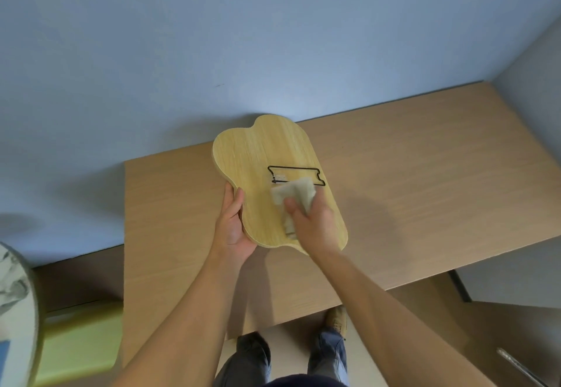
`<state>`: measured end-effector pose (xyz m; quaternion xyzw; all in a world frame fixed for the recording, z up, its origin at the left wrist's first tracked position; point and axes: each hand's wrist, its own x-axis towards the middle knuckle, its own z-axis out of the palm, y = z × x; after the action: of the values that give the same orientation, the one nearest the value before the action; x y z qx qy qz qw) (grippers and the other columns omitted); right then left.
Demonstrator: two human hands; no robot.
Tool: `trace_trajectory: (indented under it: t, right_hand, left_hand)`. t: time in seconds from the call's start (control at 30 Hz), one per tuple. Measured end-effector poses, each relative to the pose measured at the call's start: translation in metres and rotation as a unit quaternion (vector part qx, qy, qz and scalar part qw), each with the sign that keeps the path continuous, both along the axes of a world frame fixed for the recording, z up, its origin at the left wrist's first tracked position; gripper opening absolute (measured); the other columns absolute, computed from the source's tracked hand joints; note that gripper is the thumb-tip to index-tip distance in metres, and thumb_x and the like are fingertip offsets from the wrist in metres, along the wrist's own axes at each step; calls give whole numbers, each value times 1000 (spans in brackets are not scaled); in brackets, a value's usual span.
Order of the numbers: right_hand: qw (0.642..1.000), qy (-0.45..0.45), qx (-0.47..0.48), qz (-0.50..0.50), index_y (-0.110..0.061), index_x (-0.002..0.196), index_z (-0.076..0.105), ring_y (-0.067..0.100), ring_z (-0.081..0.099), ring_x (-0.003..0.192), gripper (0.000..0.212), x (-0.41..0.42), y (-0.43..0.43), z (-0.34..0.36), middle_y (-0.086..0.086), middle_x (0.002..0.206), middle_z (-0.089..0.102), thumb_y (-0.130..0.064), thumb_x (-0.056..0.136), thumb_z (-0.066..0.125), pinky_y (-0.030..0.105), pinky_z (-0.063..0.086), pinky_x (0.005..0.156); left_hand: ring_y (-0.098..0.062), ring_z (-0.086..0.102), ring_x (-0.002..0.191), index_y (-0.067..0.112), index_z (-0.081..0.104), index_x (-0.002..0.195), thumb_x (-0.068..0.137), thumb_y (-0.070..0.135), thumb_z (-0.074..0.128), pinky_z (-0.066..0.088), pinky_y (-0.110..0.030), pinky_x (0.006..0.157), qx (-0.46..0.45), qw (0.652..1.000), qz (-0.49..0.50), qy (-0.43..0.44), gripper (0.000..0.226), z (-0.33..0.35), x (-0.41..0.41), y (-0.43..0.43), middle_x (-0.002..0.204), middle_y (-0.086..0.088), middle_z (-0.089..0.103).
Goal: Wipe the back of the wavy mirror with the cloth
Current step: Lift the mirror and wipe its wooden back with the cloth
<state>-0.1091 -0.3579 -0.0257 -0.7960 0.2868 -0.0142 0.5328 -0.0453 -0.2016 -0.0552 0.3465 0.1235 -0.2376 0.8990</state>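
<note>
The wavy mirror point(258, 156) is turned with its light wooden back up, tilted above the wooden table point(409, 174). A black wire stand point(296, 169) is folded flat against that back. My left hand point(232, 225) grips the mirror's near left edge, thumb on top. My right hand point(314, 222) presses a crumpled beige cloth point(294, 194) onto the lower middle of the back, just below the wire stand. The mirror's glass side is hidden underneath.
A blue-grey wall point(273, 37) runs behind the table. At the far left stand a round whitish object point(15, 295) and a yellow-green box point(82, 335). My legs and shoes point(334, 320) show below the table's front edge. A metal rod point(519, 365) lies at the lower right.
</note>
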Motion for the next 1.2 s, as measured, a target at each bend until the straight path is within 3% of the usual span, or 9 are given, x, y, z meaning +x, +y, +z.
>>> trace_trajectory:
  t: [0.17,0.3,0.43,0.53,0.63,0.77,0.9,1.07,1.2]
  right_hand:
    - [996,-13,0,88,-13,107,52,25,72,86,35,13,40,9,5,92,73,-43,96,66,52,56,89]
    - [998,29,-35,38,-11,111,50,35,70,89,40,2,9,-15,10,89,71,-46,98,64,49,57,82]
    - [990,96,-91,-46,-13,107,46,40,67,97,34,-7,-38,-47,3,83,65,-44,101,58,47,39,101]
    - [979,127,-122,-100,-15,96,41,38,68,89,28,-5,-56,-51,1,77,64,-38,103,55,43,26,94]
    - [981,76,-121,-130,-16,100,43,39,69,88,26,10,-45,-34,4,85,68,-37,101,59,47,44,94]
    - [999,-34,-8,-15,-30,96,53,5,71,71,23,28,10,0,-12,81,72,-48,91,66,22,56,56]
    - [996,-55,5,77,-25,113,59,2,73,80,34,26,32,-4,-12,89,75,-50,91,67,21,58,64]
    - [999,0,-29,43,-29,108,60,4,70,78,21,19,-12,-32,-4,87,75,-45,96,67,22,53,65]
    - [993,90,-67,-37,-19,109,54,34,70,94,34,13,-56,-58,5,92,72,-51,98,62,45,55,84]
  left_hand:
    - [-33,67,130,27,42,159,110,25,49,57,-49,99,-40,999,-2,6,50,6,3,-1,144,-8,69]
    - [-32,66,132,30,44,158,110,24,48,58,-50,97,-36,999,2,-4,49,9,0,-2,148,-6,66]
    - [-31,62,136,40,43,158,110,26,51,57,-56,96,-26,1000,-11,-6,50,13,-3,-3,154,0,61]
    - [-32,61,138,45,42,157,109,27,55,56,-58,97,-21,1000,-23,-2,54,14,-4,-2,157,0,58]
    - [-34,59,140,44,44,156,106,22,59,55,-60,100,-28,999,-20,6,57,10,-5,-2,156,-1,59]
    - [-34,57,141,40,48,155,107,23,55,54,-53,104,-61,998,-5,19,51,7,-3,-3,158,-5,57]
    - [-39,58,139,33,50,155,109,23,53,52,-53,106,-100,995,-8,28,47,9,-2,-4,154,-13,60]
    - [-39,61,137,37,51,153,94,3,68,54,-58,103,-54,998,-23,-9,70,4,-3,-3,153,-12,61]
    - [-34,72,122,43,55,149,75,-18,64,60,-54,91,-15,1000,-22,6,97,2,-3,-3,143,-7,70]
